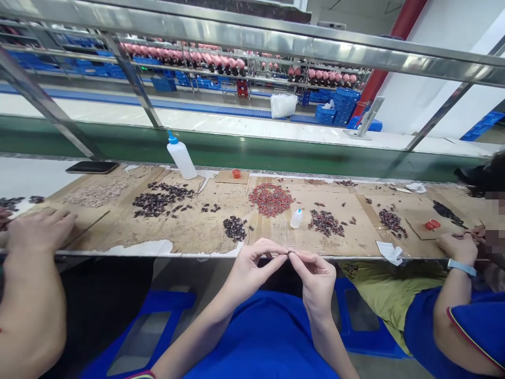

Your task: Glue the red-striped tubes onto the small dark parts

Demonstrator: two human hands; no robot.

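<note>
My left hand [260,261] and my right hand [313,269] meet fingertip to fingertip at the table's near edge. Between them is a tiny dark piece [290,252], pinched from both sides and too small to name. Beyond my hands lies a heap of small red-and-black parts [271,199]. A pile of small dark parts [234,228] sits to the left of it, and a pile of mixed dark and red parts [326,223] to the right. Close by stands a small white dropper bottle [296,218] with a light blue tip.
A large squeeze bottle [182,158] stands at the back, near a red cap [236,173]. More dark parts [158,200] cover the cardboard [205,231]. Co-workers' hands [41,229] are on the left and right. A metal rail [252,37] crosses above.
</note>
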